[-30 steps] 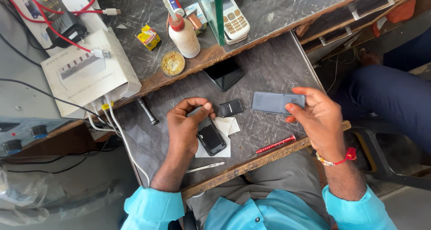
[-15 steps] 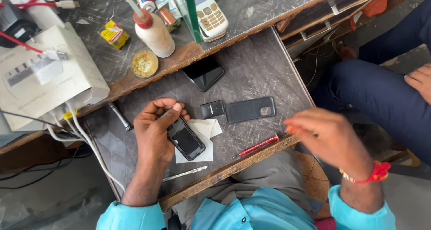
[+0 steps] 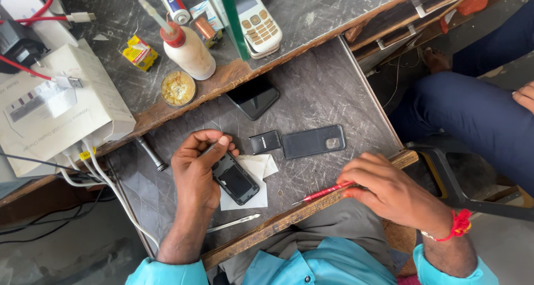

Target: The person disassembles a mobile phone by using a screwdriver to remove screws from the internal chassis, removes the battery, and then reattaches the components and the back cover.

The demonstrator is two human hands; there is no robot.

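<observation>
So we're at a scratched grey bench [image 3: 334, 96], left hand [image 3: 194, 171] gripping an opened phone [image 3: 236, 179], right hand [image 3: 389, 190] pinching a red screwdriver [image 3: 325, 192], concrete floor [image 3: 67, 251] below.

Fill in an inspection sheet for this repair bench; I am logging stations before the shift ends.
Surface: scratched grey pull-out shelf below a wooden-edged desk.
Job's things: opened phone on white paper; battery and back cover beside it; red screwdriver.
Clutter: glue bottle, paste tin, keypad phones, dark phone, tweezers.
Grippers: left hand holds the opened phone; right hand grips the screwdriver.
Cables: white leads from a white box; red wire.
Surroundings: another person's leg at right.
</observation>
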